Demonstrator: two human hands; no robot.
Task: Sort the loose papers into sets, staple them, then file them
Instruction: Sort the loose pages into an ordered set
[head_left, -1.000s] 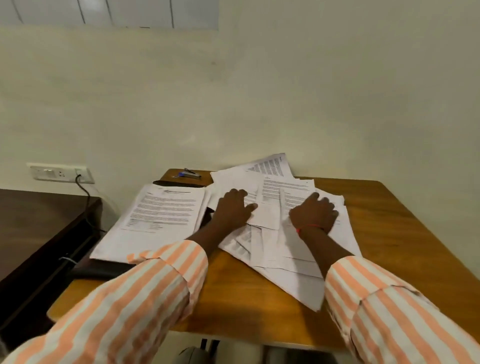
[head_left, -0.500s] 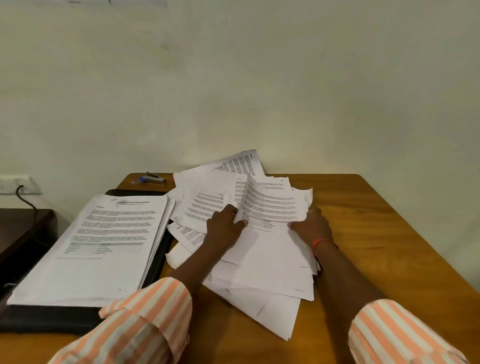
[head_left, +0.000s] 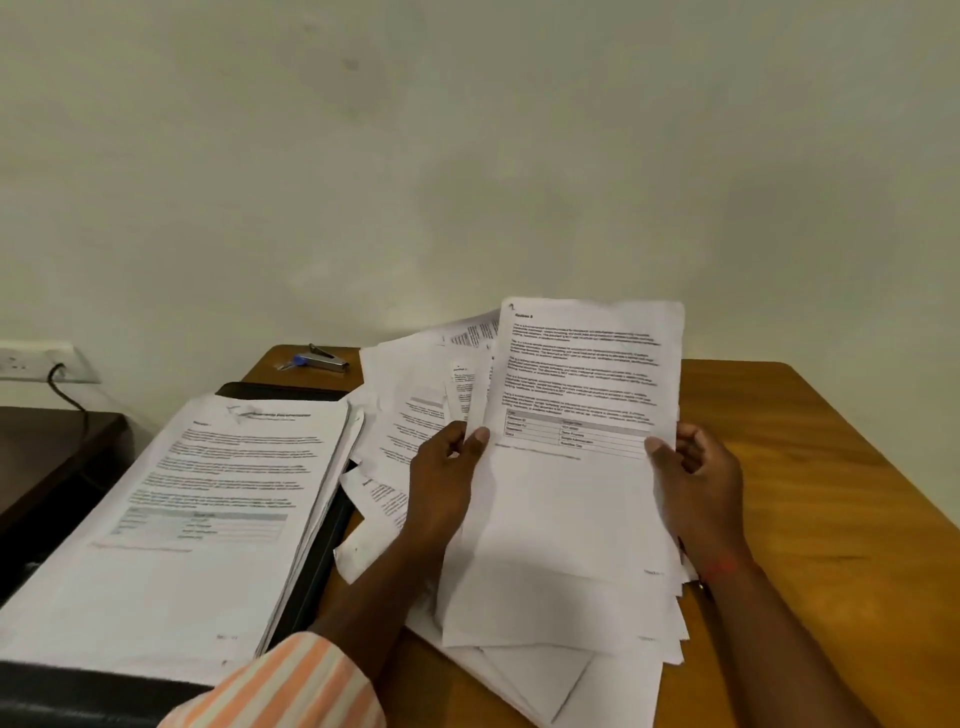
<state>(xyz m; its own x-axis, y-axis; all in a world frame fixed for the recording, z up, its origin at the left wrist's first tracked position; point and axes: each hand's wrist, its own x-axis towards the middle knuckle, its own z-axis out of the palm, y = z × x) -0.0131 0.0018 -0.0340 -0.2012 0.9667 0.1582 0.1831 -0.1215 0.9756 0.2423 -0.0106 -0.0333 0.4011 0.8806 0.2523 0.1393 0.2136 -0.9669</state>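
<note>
A printed sheet (head_left: 576, 441) with text and a small table is raised upright over the heap of loose papers (head_left: 410, 415) in the middle of the wooden table (head_left: 810, 493). My left hand (head_left: 447, 478) pinches its left edge with thumb on the front. My right hand (head_left: 696, 483) grips its right edge, thumb on the page. A neat stack of printed sheets (head_left: 208, 509) lies on a black file folder (head_left: 311, 561) at the left. A silver stapler with a blue end (head_left: 314, 358) rests at the table's far left corner.
A pale wall stands right behind the table. A dark wooden cabinet (head_left: 47, 452) sits lower at the left, below a wall socket (head_left: 36, 361) with a black cable plugged in. Bare tabletop shows to the right of the papers.
Both hands went from pressing flat on the paper heap to gripping one sheet and raising it upright toward me. The view has tilted down and shifted right.
</note>
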